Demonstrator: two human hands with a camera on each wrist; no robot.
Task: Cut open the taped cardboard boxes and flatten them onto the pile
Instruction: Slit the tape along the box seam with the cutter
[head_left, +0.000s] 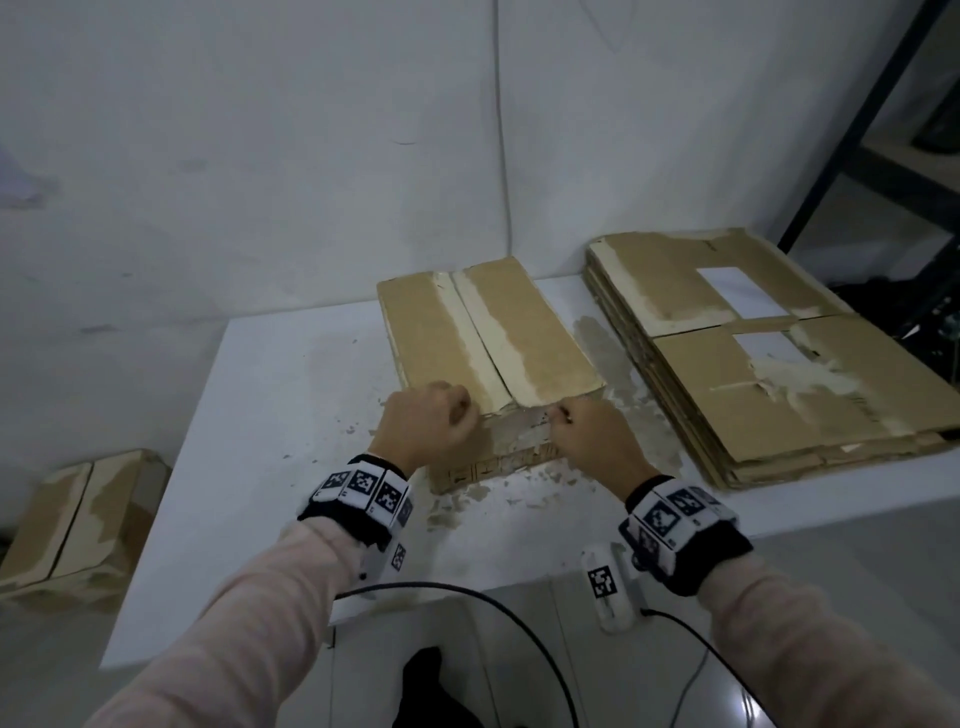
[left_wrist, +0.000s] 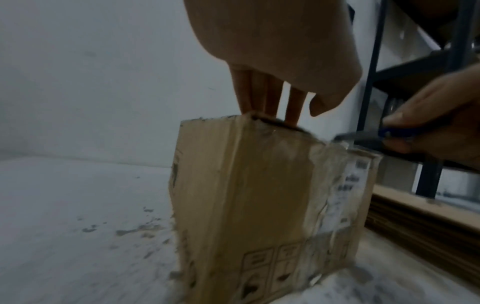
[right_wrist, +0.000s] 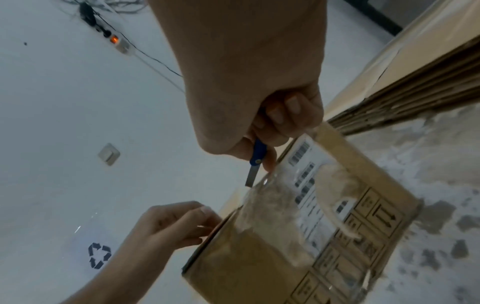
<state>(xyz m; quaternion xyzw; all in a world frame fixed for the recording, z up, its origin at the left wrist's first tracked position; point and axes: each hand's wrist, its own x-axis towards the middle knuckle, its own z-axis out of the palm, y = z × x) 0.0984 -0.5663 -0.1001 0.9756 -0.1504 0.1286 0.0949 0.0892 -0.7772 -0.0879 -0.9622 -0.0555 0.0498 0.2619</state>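
Barcoded label (right_wrist: 309, 191) and arrow pictograms (right_wrist: 384, 216) on the cardboard box (head_left: 488, 338)

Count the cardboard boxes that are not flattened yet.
2. One box stands on the white table between both hands; another box sits on the floor at the left. More may lie outside the views.

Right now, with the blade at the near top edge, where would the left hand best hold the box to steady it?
Probably where it is: the box at its near top-left corner, taken from the left side. The left hand sits beside the blade of the blue knife in the right hand, not ahead of it, should the cut run away along the taped centre seam.
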